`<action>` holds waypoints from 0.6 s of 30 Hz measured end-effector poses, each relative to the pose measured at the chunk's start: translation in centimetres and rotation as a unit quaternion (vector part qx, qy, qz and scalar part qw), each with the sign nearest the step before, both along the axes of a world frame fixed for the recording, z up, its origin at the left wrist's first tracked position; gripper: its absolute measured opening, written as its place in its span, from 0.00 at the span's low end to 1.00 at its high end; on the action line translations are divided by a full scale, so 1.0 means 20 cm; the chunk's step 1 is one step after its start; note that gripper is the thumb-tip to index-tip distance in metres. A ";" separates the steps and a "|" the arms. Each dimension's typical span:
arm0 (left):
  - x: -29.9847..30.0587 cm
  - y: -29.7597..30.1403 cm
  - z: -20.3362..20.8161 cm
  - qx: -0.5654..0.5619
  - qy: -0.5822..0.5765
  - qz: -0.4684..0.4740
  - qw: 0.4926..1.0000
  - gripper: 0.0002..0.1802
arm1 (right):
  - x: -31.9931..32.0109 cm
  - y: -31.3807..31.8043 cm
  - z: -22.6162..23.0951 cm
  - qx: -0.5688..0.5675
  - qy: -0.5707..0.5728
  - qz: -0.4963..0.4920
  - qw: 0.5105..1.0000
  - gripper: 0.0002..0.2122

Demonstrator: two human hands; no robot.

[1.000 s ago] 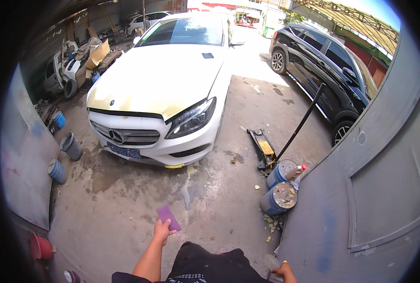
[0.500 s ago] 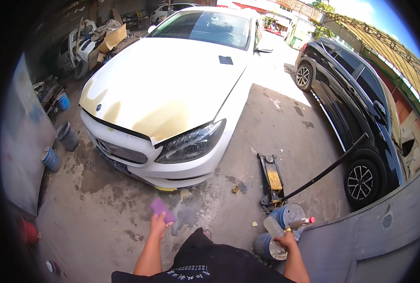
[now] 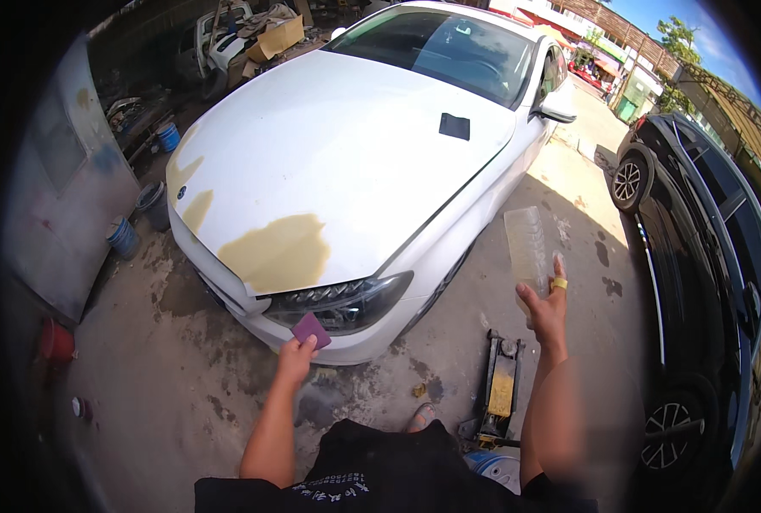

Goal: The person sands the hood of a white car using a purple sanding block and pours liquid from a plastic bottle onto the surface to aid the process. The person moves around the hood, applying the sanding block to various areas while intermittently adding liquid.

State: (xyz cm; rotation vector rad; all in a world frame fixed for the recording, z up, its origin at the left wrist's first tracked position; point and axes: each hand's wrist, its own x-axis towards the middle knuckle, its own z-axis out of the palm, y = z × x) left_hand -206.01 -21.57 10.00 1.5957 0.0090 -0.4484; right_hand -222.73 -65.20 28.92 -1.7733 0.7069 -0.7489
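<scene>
My left hand (image 3: 291, 362) grips a flat purple pad (image 3: 311, 331), its fingers closed on the lower edge. The pad is in front of the white car's headlight (image 3: 342, 304); whether it touches the car, I cannot tell. A clear ridged plastic bottle (image 3: 525, 246) stands roughly upright in my right hand (image 3: 546, 308), which is raised beside the car with a yellow band on one finger. On the white hood (image 3: 372, 162) are tan, matte patches, the largest patch (image 3: 278, 252) lying above the headlight. A small dark square sheet (image 3: 455, 126) rests farther back on the hood.
A floor jack (image 3: 502, 383) stands below my right hand, beside a blue drum (image 3: 496, 468). A black car (image 3: 654, 231) is parked at the right. Buckets, including a red bucket (image 3: 56, 340), and a grey panel (image 3: 64, 179) line the left. Piled cardboard and parts lie behind.
My right hand has lifted the bottle up and away from the drums. My left hand has brought the purple pad up toward the headlight. The view has moved nearer the hood.
</scene>
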 end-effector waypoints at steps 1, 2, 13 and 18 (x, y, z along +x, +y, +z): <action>-0.01 -0.05 0.06 -0.022 0.004 0.036 0.999 0.17 | 0.15 -0.05 0.10 0.009 -0.077 0.031 0.997 0.47; -0.01 -0.07 0.06 -0.051 0.008 0.073 0.996 0.17 | 0.29 -0.08 0.19 0.020 -0.151 0.064 0.986 0.46; 0.08 -0.48 -0.02 -0.026 0.009 0.240 0.970 0.15 | 1.65 -0.28 0.30 0.121 -0.157 0.365 0.910 0.32; 0.17 -0.76 -0.06 -0.028 -0.009 0.288 0.957 0.14 | 1.91 -0.25 0.02 0.252 -0.144 0.430 0.855 0.31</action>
